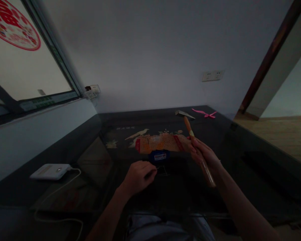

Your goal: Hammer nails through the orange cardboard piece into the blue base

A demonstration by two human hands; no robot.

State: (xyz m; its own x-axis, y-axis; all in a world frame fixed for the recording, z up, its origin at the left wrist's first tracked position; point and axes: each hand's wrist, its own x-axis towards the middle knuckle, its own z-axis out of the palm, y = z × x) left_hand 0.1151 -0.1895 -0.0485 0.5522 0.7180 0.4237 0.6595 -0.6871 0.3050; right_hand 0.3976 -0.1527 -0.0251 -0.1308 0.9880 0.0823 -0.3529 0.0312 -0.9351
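My right hand (206,157) is closed round a long slim tool with a brown tapered end, a gold-coloured band and a shiny shaft, apparently a brush (203,164), tilted with the brown end up. Its fingertips also meet the right end of a curved, beige patterned strip with red bands (163,142); whether they grip it is unclear. Below the strip shows a blue item with a white label (160,156), partly hidden. My left hand (140,175) rests curled near it, fingers bent toward the thumb, their contents hidden. Thin pale lines (163,170) lie just right of it.
The dark glossy table (90,197) has a bird-and-flower picture (137,134) on it. A white power bank (51,171) with a white cable (57,190) lies left. A grey wedge-shaped item (184,114) and a pink ribbon (208,114) lie at the back right, near the wall.
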